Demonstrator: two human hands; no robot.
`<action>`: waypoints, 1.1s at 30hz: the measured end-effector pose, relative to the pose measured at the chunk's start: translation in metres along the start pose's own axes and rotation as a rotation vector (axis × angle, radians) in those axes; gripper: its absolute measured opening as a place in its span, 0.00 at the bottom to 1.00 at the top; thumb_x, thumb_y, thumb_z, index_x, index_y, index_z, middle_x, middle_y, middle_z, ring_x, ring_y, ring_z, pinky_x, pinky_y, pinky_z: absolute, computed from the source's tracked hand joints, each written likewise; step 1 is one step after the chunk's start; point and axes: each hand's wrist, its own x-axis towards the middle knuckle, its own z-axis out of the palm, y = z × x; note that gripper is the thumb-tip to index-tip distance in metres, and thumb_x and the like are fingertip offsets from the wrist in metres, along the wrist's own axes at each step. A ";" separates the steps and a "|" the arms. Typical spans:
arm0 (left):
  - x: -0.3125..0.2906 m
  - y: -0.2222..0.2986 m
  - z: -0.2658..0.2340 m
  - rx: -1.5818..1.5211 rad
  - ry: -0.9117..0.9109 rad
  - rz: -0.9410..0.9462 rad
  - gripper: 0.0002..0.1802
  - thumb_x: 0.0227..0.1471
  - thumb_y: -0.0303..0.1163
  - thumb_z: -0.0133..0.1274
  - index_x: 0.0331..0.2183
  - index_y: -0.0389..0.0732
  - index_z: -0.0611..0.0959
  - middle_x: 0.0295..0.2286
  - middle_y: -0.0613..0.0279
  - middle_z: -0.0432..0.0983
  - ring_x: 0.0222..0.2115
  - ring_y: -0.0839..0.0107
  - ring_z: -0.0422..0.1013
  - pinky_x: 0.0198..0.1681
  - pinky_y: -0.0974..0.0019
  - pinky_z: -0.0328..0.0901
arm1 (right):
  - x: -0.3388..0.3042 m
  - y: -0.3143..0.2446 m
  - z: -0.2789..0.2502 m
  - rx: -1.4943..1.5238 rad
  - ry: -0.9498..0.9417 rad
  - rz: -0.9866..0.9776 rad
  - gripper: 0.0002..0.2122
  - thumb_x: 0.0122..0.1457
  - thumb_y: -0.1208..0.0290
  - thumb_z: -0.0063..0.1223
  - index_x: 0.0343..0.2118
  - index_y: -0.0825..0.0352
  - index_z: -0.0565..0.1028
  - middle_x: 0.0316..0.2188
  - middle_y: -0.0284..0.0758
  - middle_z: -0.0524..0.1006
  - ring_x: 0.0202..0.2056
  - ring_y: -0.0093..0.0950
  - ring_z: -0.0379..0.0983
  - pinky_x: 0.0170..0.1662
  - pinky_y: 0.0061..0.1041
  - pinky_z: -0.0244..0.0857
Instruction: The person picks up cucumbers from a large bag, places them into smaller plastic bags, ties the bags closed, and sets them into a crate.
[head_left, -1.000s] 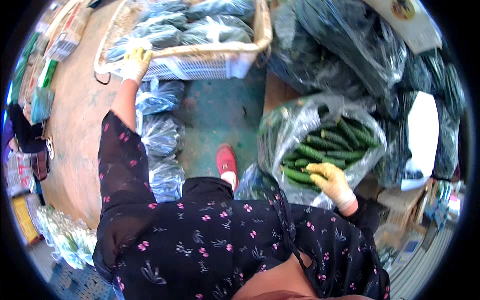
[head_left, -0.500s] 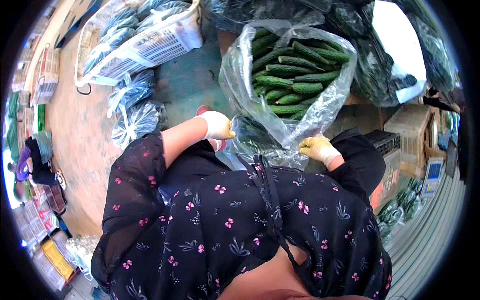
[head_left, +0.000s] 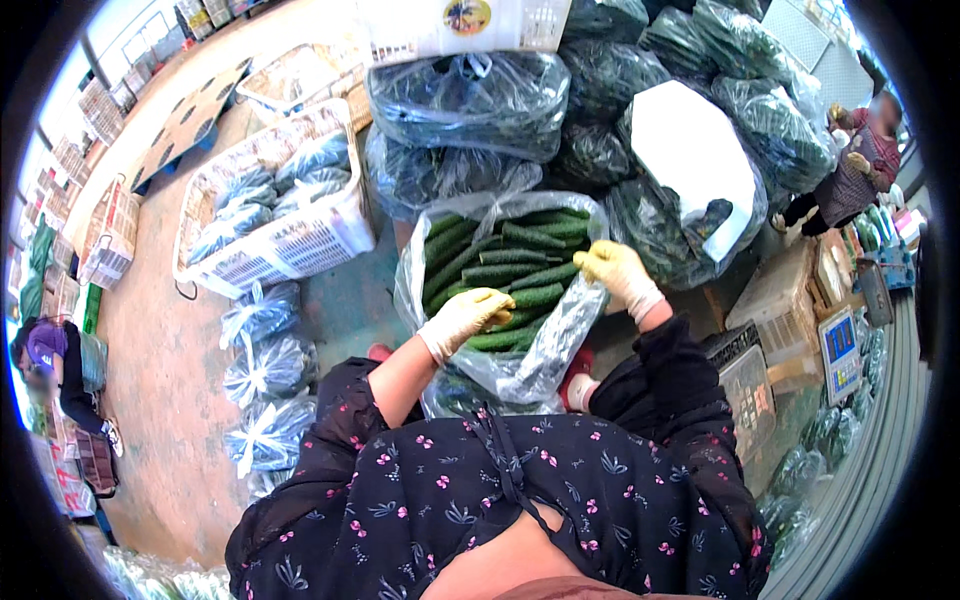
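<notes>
A large clear plastic bag (head_left: 588,330) stands wide open between my legs, full of dark green cucumbers (head_left: 515,257). My left hand (head_left: 468,318), in a pale yellowish glove, reaches over the near left side of the bag. Its fingers are bent and closed round the end of a cucumber at the top of the pile, partly hidden by the hand. At the bag's right rim is my gloved right hand (head_left: 615,272), fingers closed on the plastic edge. More dark green produce shows through clear plastic (head_left: 460,390) below the bag, close to my lap.
Several tied bags (head_left: 262,372) line the floor at left, below a white crate (head_left: 345,235) of bagged produce. Stacked bags (head_left: 465,105) stand beyond; a white sheet (head_left: 690,150) lies on others. A scale display (head_left: 840,350) is at right. A person (head_left: 865,165) stands far right, another (head_left: 60,365) far left.
My view has shifted, showing more of the far stacks. My left hand has moved from beside the bag onto the cucumbers. My right hand has moved from the near edge up to the right rim.
</notes>
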 end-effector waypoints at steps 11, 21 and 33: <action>0.064 0.029 -0.001 -0.020 -0.036 0.242 0.19 0.62 0.41 0.49 0.46 0.37 0.79 0.38 0.61 0.79 0.39 0.76 0.74 0.45 0.71 0.68 | 0.225 -0.224 -0.045 -0.981 0.457 -0.799 0.09 0.57 0.62 0.54 0.35 0.59 0.81 0.35 0.38 0.80 0.41 0.40 0.75 0.45 0.39 0.68; 0.064 0.040 -0.021 -0.108 -0.172 0.107 0.21 0.63 0.41 0.48 0.50 0.37 0.77 0.41 0.62 0.79 0.44 0.75 0.73 0.49 0.71 0.66 | 0.428 -0.358 -0.030 -1.165 0.685 -0.678 0.22 0.56 0.54 0.54 0.54 0.52 0.74 0.50 0.39 0.76 0.52 0.40 0.71 0.55 0.37 0.63; 0.066 0.022 -0.044 -0.120 -0.125 0.165 0.21 0.64 0.41 0.47 0.50 0.36 0.77 0.40 0.61 0.79 0.43 0.74 0.74 0.48 0.70 0.68 | 0.403 -0.363 -0.033 -0.836 0.711 -0.745 0.17 0.54 0.50 0.56 0.37 0.59 0.79 0.37 0.42 0.79 0.41 0.43 0.75 0.43 0.41 0.67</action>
